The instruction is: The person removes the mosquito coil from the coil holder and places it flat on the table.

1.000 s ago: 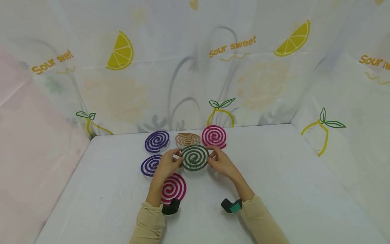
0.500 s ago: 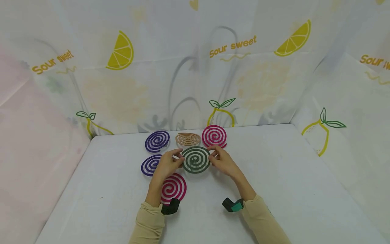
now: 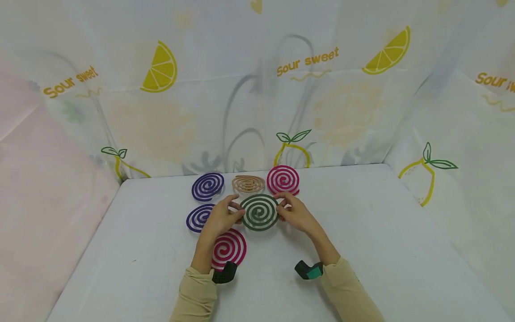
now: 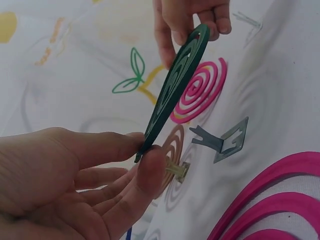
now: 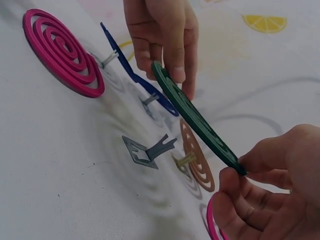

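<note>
A green mosquito coil [image 3: 259, 212] is held up between both hands near the middle of the table. My left hand [image 3: 219, 217] pinches its left rim between thumb and fingers. Its right rim is pinched by my right hand [image 3: 297, 214]. The left wrist view shows the coil [image 4: 182, 92] tilted, apart from a small metal stand [image 4: 210, 142] with a forked upright arm. That stand [image 5: 157, 150] carries nothing; in the head view the coil and hands hide most of it.
Other coils rest raised on stands: purple-blue ones [image 3: 208, 184] at left, a tan one [image 3: 247, 183] behind, a pink one [image 3: 283, 181] at back right. Another pink coil [image 3: 244, 247] sits nearer, partly under the left forearm. A printed cloth wall [image 3: 249, 107] rises behind the table.
Both hands have shifted the green coil slightly right and toward me, and its face shows a little fuller in the head view. The other coils stay where they were.
</note>
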`<action>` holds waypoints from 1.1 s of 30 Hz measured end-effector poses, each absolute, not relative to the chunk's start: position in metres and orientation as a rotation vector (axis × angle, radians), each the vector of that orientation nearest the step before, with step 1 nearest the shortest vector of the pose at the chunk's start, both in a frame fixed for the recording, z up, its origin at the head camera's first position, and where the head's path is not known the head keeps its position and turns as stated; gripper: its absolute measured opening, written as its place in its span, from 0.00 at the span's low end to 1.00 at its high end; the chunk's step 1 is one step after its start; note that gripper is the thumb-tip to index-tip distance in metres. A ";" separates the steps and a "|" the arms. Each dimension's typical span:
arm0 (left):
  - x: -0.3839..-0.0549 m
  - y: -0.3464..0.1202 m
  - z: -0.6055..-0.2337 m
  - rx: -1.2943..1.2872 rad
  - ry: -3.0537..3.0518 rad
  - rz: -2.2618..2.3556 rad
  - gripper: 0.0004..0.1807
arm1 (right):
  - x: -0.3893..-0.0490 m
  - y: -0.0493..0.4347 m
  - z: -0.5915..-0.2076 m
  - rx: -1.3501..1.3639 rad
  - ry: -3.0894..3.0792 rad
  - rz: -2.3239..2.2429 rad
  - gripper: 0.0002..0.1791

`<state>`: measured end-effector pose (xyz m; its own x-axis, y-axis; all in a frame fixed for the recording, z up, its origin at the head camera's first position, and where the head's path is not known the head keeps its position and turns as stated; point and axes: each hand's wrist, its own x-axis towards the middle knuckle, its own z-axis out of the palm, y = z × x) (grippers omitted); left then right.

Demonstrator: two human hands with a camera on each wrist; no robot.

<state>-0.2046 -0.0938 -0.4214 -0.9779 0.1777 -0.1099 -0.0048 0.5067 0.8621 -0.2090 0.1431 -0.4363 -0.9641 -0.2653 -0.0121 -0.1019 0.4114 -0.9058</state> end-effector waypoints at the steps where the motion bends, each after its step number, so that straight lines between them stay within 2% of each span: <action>1: -0.204 -0.093 -0.421 0.148 2.562 1.463 0.30 | -0.209 0.143 -0.436 -0.322 2.501 -1.595 0.19; 8: -0.203 -0.093 -0.419 0.182 2.589 1.472 0.24 | -0.208 0.143 -0.433 -0.294 2.477 -1.595 0.18; 18: -0.203 -0.091 -0.421 0.180 2.599 1.444 0.21 | -0.208 0.146 -0.432 -0.314 2.492 -1.562 0.17; 24: -0.204 -0.092 -0.422 0.192 2.650 1.408 0.15 | -0.208 0.147 -0.431 -0.333 2.500 -1.527 0.17; 33: -0.201 -0.091 -0.421 0.191 2.668 1.410 0.10 | -0.188 0.142 -0.396 -0.415 2.491 -1.513 0.16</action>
<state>-0.2011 -0.0914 -0.4208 -0.9850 0.1663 -0.0454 0.0562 0.5587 0.8274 -0.1883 0.1425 -0.3963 -0.9411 -0.3375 -0.0228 -0.1353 0.4373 -0.8891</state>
